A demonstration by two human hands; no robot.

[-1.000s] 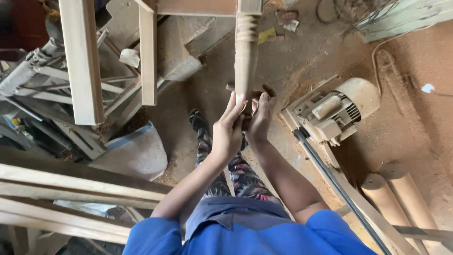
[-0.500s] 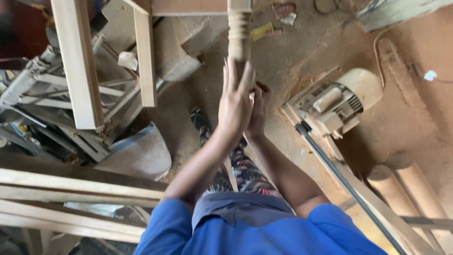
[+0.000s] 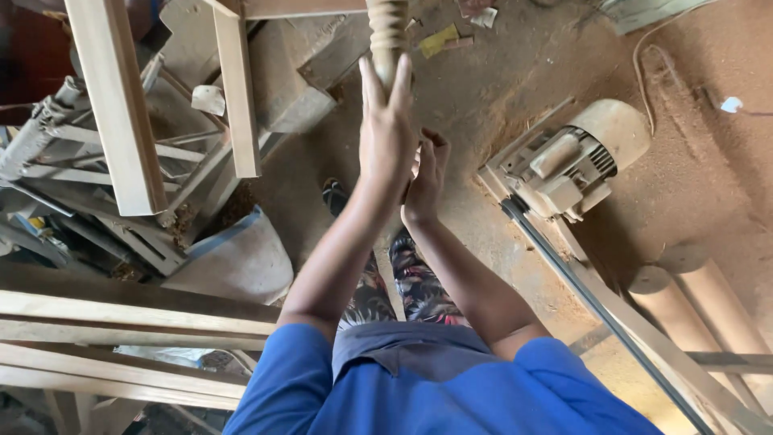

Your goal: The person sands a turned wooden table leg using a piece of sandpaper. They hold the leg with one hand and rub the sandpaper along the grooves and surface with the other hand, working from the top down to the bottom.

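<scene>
A pale turned wooden leg with carved rings hangs down from a wooden frame at the top of the view. My left hand lies flat along the leg just under the rings, fingers straight and pressed on it. My right hand is lower and to the right, its fingers curled against the leg's lower end. The lower part of the leg is hidden between my two hands. Below them are my patterned trousers and blue shirt.
An electric motor with a belt sits on the sawdust floor at the right. Two wooden cylinders lie beyond it. Planks and timber rails crowd the left, with a white sack beside them.
My left hand has slid up the leg from its lower end to just under the carved rings. My right hand has stayed near the leg's lower end.
</scene>
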